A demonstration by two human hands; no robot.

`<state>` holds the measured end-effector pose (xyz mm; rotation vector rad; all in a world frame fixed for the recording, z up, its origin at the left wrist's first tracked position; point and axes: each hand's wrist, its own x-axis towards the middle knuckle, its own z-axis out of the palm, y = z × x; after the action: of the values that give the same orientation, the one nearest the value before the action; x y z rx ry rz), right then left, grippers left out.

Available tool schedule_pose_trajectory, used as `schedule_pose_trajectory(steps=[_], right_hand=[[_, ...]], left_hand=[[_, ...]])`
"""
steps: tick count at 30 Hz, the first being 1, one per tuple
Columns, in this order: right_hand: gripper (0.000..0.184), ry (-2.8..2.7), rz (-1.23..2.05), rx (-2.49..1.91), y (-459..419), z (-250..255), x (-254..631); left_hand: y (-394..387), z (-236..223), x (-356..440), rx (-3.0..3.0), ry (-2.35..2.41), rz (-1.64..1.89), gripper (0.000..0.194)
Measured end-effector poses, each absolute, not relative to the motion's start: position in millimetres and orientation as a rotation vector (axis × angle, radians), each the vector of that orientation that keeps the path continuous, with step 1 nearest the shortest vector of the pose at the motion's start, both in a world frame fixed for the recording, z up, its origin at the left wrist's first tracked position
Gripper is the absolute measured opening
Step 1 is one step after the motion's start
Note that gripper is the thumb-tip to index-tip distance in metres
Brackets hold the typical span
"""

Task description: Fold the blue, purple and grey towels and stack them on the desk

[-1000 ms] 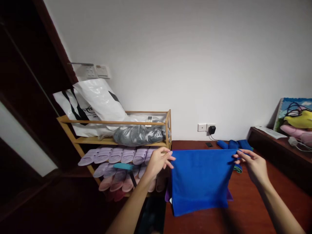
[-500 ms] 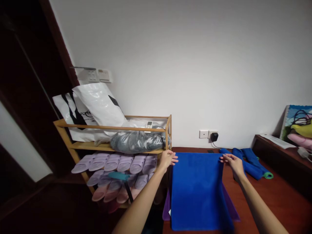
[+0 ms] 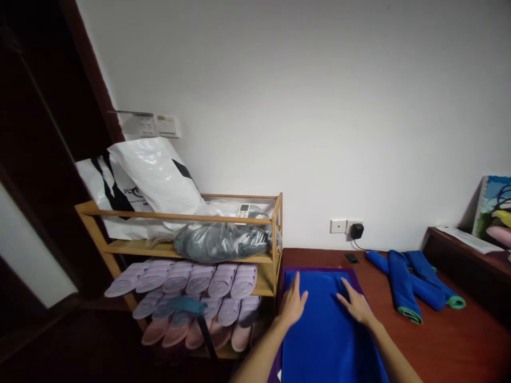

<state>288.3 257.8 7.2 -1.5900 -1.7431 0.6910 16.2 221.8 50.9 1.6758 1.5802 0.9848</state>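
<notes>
Here, the blue cloth (image 3: 319, 335) is cut off below; it lies over a purple sheet (image 3: 351, 275), beneath the left hand (image 3: 292, 307) and right hand (image 3: 357, 305), both spread wide; contact is unclear.

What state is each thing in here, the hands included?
Left hand: open, over the blue cloth
Right hand: open, over the blue cloth
Blue cloth: spread out, unrolled
Purple cloth: spread beneath the blue one, mostly covered
Blue rolls: rolled up, overlapping
Black adapter: plugged in
Dark bundle: wrapped in clear plastic
Slippers: lined up in rows
</notes>
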Motion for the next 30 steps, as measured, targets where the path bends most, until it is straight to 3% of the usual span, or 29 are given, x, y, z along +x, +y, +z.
schedule_pose_trajectory(steps=[6, 12, 18, 24, 30], right_hand=[[0.066, -2.110, 0.362, -1.778, 235.1, -31.5, 284.0], [0.059, -2.258, 0.159, -1.875, 242.0, -25.4, 297.9], [0.056, -2.032, -0.089, -2.086, 231.3, -15.6, 298.2], [0.057, -2.274, 0.174, -1.687, 183.0, -18.0, 271.9], [0.058, -2.169, 0.055, -1.902, 170.3, -16.7, 283.4]], left_hand=[[195.3, -3.6, 11.1, 2.387, 1.693, 0.447, 0.057], [197.3, -2.9, 5.5, 2.467, 1.724, 0.408, 0.057], [196.0, 6.0, 14.1, 2.472, 1.759, 0.368, 0.055], [177.7, 2.8, 32.2, 2.554, 1.658, 0.444, 0.053], [162.1, 5.3, 33.9, 2.505, 1.673, 0.390, 0.052]])
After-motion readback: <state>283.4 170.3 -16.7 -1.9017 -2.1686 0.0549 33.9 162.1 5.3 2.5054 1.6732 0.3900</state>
